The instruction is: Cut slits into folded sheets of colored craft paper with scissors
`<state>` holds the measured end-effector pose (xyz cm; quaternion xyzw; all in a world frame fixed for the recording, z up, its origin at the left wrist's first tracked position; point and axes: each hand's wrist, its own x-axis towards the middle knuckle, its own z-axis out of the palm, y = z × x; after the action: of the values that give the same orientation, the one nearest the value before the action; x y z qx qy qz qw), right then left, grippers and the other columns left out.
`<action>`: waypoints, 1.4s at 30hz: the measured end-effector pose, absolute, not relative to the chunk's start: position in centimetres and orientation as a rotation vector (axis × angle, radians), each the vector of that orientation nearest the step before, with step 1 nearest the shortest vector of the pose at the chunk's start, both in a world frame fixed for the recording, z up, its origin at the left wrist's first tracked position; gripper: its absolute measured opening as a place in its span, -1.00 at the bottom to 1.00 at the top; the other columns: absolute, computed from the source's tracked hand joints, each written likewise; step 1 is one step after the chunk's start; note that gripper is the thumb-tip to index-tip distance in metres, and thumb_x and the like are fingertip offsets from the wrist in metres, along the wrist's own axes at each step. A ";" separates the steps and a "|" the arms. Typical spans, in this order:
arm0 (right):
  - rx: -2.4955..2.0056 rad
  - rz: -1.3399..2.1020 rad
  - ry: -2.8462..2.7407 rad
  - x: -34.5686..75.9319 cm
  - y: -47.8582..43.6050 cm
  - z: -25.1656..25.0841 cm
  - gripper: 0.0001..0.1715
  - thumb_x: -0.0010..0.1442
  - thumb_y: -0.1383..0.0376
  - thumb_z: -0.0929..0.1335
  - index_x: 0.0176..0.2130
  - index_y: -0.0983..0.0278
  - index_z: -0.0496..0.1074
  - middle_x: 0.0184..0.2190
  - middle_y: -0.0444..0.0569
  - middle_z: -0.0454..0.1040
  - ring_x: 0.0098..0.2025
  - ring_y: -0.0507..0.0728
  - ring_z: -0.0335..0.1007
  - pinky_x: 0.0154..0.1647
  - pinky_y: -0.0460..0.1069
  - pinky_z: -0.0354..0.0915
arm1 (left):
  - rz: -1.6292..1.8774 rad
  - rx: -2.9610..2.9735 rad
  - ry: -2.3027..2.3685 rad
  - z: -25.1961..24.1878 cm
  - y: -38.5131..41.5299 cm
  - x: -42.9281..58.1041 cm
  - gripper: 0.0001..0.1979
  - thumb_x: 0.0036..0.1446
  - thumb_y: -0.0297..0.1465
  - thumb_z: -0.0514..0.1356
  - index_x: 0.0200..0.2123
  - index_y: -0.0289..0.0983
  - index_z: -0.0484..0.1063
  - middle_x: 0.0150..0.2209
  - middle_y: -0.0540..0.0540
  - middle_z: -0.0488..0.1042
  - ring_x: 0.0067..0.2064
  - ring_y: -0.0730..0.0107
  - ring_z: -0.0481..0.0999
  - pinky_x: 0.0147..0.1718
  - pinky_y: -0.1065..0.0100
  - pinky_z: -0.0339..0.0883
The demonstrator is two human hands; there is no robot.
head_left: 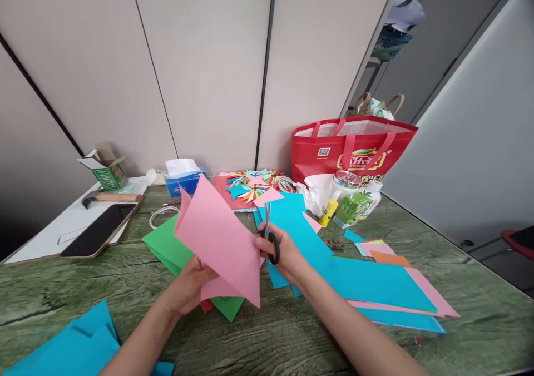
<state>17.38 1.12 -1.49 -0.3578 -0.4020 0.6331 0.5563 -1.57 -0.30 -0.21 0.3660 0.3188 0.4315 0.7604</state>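
My left hand [189, 284] grips the lower edge of a folded pink paper sheet [219, 237], held up above the table. My right hand [281, 253] is closed through the black handles of a pair of scissors [270, 237], blades pointing up right beside the pink sheet's right edge. Under the pink sheet lie green paper [167, 245] and a bit of red paper. Blue sheets [317, 253] and pink sheets spread out to the right of my right hand.
A red shopping bag [354, 145] stands at the back right, with a glue stick [329, 213], a jar and crumpled tissue before it. Colourful paper stars [252, 184], a tissue box [183, 178], a tablet [98, 230], a hammer and a small carton sit at the back left. More blue paper [70, 345] lies front left.
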 end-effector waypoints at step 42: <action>-1.160 0.877 -1.077 23.3 0.0 -0.5 -0.67 -0.07 0.19 0.42 -0.28 0.27 0.38 -0.58 -0.16 0.41 -0.51 0.07 0.36 -0.45 -0.03 0.24 | 1.337 1.036 1.335 0.1 1.9 -2.9 -0.73 -0.21 -0.22 0.30 -0.52 -0.33 0.48 -0.52 -0.06 0.51 -0.55 0.42 0.36 -0.65 0.45 0.24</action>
<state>23.25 0.00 -0.50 -0.5040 -0.4680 0.3812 0.6177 -2.87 1.93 0.10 0.4233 0.5456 0.5467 0.4736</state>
